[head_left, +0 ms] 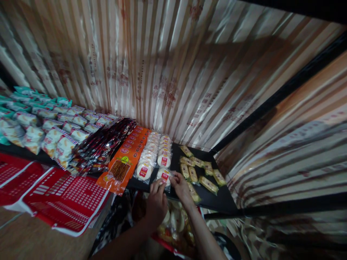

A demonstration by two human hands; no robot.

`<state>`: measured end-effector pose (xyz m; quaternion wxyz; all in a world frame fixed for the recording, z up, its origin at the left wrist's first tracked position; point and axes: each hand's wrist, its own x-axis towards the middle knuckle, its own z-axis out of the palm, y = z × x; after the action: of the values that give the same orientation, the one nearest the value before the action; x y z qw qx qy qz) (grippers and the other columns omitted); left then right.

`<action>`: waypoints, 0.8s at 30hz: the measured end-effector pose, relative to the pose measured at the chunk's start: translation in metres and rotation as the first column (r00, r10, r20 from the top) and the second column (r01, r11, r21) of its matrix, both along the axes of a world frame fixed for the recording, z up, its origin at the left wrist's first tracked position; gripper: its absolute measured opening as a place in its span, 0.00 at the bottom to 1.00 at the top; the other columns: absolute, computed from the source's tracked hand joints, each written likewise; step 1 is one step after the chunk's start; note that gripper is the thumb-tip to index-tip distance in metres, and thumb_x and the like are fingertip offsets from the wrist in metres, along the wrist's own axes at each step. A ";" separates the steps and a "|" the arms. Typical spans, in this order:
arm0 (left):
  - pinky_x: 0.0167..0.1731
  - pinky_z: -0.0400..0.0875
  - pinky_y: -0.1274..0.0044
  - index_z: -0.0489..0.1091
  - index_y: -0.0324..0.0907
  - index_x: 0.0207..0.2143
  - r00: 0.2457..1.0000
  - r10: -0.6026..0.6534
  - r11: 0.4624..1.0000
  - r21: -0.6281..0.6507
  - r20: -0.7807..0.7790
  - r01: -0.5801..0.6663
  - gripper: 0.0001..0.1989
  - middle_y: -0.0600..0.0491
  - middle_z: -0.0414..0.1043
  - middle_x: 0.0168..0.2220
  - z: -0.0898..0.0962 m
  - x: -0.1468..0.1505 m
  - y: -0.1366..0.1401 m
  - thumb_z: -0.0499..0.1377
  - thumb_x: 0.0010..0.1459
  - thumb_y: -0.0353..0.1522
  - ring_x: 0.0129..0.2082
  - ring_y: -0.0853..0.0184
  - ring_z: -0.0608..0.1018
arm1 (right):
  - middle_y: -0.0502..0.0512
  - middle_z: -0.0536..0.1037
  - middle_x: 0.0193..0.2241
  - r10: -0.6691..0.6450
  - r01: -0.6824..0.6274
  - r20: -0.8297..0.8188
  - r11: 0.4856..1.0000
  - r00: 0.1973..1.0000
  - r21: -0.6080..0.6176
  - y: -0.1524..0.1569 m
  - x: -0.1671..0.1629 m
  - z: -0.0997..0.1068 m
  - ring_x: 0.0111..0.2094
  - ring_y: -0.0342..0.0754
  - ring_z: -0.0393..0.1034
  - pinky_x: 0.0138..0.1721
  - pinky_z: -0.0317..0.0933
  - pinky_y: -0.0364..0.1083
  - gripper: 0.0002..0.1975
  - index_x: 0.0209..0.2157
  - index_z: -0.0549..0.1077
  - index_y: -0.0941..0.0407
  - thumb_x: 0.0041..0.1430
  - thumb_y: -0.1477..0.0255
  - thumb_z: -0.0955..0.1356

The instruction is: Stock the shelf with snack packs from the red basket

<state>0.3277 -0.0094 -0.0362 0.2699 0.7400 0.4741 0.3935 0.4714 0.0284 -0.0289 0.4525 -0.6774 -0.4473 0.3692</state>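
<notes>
A clear-wrapped packet of round white rice crackers [163,174] with a red label lies at the front of a row on the black shelf [172,195]. My left hand [157,200] has its fingertips on the packet's front edge. At its right side, my right hand [179,185] pinches the wrapper with bent fingers. Behind it runs a row of the same packets [164,159], and a second row [144,170] stands to the left. Just right of my right hand lie several small yellow-wrapped snacks [208,184], loosely scattered.
Left along the shelf are an orange snack bag [123,159], dark shiny packets [100,144] and white snack bags [63,148]. Red baskets [67,198] stand front left. Beneath my arms, a container holds wrapped food [176,220]. Striped plastic sheeting [162,65] and a black post [284,90] bound the shelf.
</notes>
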 end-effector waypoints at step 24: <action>0.55 0.58 0.63 0.65 0.29 0.52 0.971 0.033 0.997 0.079 -0.236 -0.015 0.26 0.38 0.62 0.55 0.002 0.020 0.049 0.48 0.49 0.22 0.55 0.52 0.62 | 0.58 0.74 0.33 -0.239 0.198 0.447 0.971 0.862 0.136 0.044 -0.012 -0.004 0.29 0.47 0.67 0.34 0.63 0.46 0.24 0.48 0.68 0.62 0.53 0.64 0.61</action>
<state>0.3473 0.0397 -0.0346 0.1777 0.7858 0.4963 0.3234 0.4598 0.0727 -0.0332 0.4008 -0.7719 -0.4773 0.1251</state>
